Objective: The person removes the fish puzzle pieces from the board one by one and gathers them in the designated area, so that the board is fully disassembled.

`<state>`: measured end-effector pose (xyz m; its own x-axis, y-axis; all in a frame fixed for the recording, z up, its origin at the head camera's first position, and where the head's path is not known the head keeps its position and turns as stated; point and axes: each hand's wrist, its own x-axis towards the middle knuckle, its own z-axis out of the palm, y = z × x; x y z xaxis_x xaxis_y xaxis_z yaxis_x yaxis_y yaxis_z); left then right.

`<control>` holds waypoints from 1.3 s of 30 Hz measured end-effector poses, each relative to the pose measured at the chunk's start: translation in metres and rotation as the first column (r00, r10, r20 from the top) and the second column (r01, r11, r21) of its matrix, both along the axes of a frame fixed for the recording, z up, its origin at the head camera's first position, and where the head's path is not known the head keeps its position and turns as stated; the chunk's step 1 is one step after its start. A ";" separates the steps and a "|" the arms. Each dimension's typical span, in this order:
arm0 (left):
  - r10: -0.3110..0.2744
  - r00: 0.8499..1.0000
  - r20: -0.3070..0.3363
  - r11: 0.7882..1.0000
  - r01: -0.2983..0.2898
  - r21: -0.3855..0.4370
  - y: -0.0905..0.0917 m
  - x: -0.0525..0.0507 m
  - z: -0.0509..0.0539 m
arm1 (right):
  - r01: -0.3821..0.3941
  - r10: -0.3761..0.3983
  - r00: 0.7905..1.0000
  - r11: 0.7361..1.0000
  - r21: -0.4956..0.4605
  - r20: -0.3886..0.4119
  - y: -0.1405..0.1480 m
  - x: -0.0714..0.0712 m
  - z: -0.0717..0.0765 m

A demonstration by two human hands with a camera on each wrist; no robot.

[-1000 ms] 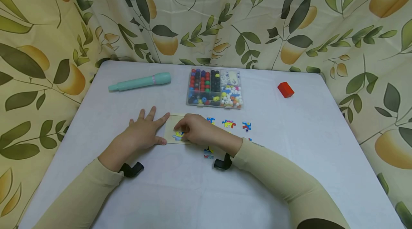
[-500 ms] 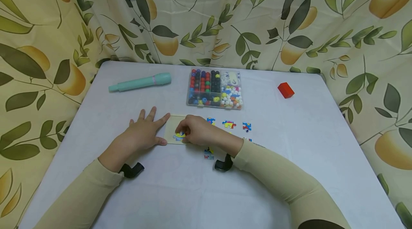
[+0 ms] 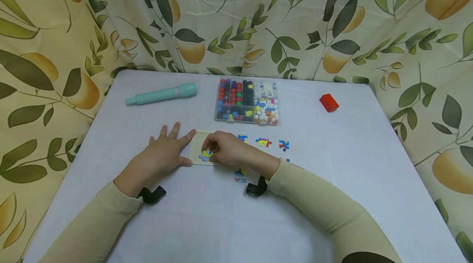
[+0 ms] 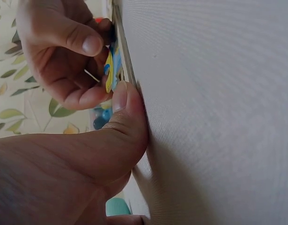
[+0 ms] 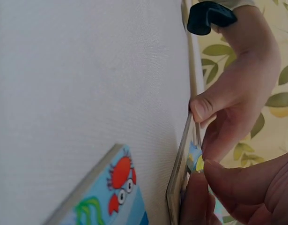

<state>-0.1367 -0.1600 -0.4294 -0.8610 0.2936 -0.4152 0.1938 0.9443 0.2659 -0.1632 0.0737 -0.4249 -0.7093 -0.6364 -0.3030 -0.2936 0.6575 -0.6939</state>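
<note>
My left hand (image 3: 164, 151) lies spread on the white table. Its thumb and index finger touch the left edge of a shallow pale wooden puzzle board (image 3: 196, 142). Over the board, my right hand (image 3: 227, 148) has its fingers curled and pinches a small yellow-and-blue jigsaw piece (image 3: 205, 155). In the left wrist view that jigsaw piece (image 4: 110, 75) stands slightly tilted at the board. The right fingers hide much of the board. Loose jigsaw pieces, such as a yellow-and-red one (image 3: 263, 142), lie to the right. A piece with a red crab (image 5: 121, 180) is close in the right wrist view.
Behind the hands sits a clear divided box of coloured beads (image 3: 246, 101). A mint-green tube-shaped thing (image 3: 162, 94) lies at the back left, and a red block (image 3: 329, 103) at the back right. Patterned cloth (image 3: 236, 21) hangs around the table.
The right fingers shift only slightly over the board at the yellow-and-blue jigsaw piece. My left hand stays in place at the board's edge.
</note>
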 end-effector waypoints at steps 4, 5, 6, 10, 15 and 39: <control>-0.004 1.000 -0.004 1.000 0.004 -0.003 0.000 0.000 0.000 | 0.015 -0.014 1.000 0.999 -0.043 0.019 0.001 0.000 -0.001; -0.005 1.000 -0.005 1.000 0.005 -0.004 0.000 0.000 0.000 | 0.020 -0.019 0.999 0.998 -0.054 0.028 0.002 0.000 -0.001; -0.006 1.000 -0.006 1.000 0.006 -0.006 0.000 0.000 0.000 | 0.025 -0.022 0.999 0.998 -0.065 0.035 0.002 0.000 -0.002; -0.009 1.000 -0.007 1.000 0.009 -0.007 0.000 -0.001 0.001 | 0.042 -0.036 0.997 0.994 -0.100 0.062 0.002 -0.001 -0.003; -0.009 1.000 -0.008 1.000 0.009 -0.006 0.000 -0.001 0.002 | 0.059 -0.047 0.995 0.989 -0.134 0.094 0.003 -0.001 -0.004; -0.006 1.000 -0.004 1.000 0.006 -0.019 0.001 -0.001 -0.003 | 0.207 -0.166 0.966 0.955 -0.211 0.197 0.049 -0.004 0.021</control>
<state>-0.1375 -0.1591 -0.4322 -0.8609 0.2906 -0.4176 0.2000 0.9480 0.2475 -0.1670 0.1225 -0.4041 -0.7711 -0.5642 -0.2952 -0.0413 0.5069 -0.8610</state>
